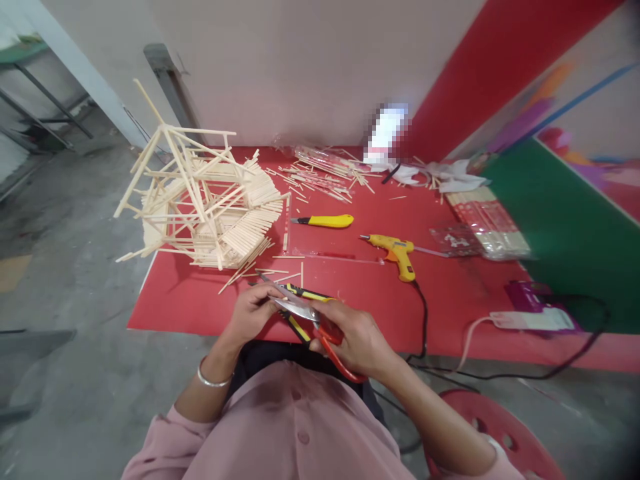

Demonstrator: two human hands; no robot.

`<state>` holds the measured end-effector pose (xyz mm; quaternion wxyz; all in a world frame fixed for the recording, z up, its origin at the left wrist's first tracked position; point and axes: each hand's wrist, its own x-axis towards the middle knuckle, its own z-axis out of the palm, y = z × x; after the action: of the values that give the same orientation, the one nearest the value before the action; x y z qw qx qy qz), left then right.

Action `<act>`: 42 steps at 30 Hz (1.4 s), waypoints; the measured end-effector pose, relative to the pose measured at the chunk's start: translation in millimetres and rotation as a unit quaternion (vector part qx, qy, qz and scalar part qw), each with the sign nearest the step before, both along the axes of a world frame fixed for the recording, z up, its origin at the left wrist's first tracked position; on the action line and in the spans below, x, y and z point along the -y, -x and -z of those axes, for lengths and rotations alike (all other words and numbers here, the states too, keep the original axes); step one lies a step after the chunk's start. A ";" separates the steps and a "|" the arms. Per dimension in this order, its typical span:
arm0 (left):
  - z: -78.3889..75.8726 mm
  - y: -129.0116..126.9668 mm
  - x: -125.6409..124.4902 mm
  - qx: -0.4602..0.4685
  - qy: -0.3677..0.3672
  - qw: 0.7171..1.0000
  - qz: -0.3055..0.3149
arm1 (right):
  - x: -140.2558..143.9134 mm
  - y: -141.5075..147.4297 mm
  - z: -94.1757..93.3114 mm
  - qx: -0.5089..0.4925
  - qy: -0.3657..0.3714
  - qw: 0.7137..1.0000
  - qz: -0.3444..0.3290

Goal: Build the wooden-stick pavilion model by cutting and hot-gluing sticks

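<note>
Red-handled scissors (320, 327) gripped closed in right hand (357, 340), left hand (253, 312) pinching stick (266, 280) at blades, near stick model (205, 200)

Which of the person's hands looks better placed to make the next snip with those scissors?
The right hand, probably: its fingers are already through the red handles of the scissors. The left hand only pinches something thin at the blades, too small to identify.
</note>
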<state>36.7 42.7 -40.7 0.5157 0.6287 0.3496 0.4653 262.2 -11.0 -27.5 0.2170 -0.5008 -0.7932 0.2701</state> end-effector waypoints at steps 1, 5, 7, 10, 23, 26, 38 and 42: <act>0.2 0.0 0.4 0.003 -0.007 1.000 -0.002 | 0.5 0.6 1.8 -0.002 0.002 1.000 -0.001; -0.2 1.2 2.6 -0.007 -0.022 1.000 -0.011 | 3.0 2.3 8.7 -0.006 0.010 1.000 -0.005; -1.1 2.0 3.5 -0.014 -0.029 0.999 -0.019 | 4.0 2.9 10.6 -0.003 0.010 1.000 -0.001; -3.2 2.7 4.5 -0.036 -0.028 0.998 -0.034 | 4.5 3.8 9.8 -0.003 0.004 1.000 0.008; -8.0 1.1 7.0 -0.059 -0.018 0.996 -0.065 | 6.6 7.9 8.6 0.005 0.028 0.999 0.042; -6.9 2.1 8.3 -0.056 -0.007 0.996 -0.072 | 2.3 -7.7 6.9 0.072 0.041 0.985 0.151; -14.5 0.1 6.8 -0.009 0.039 0.996 -0.075 | 15.5 -62.6 4.2 0.299 -0.087 0.927 0.208; -20.5 -12.4 9.6 -0.007 0.080 0.997 -0.006 | 9.5 -20.2 -24.2 0.058 -0.142 0.978 0.139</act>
<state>49.1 33.1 -20.1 0.5588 0.5865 0.3930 0.4350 282.4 -20.5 -3.3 0.2755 -0.5851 -0.7571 0.0923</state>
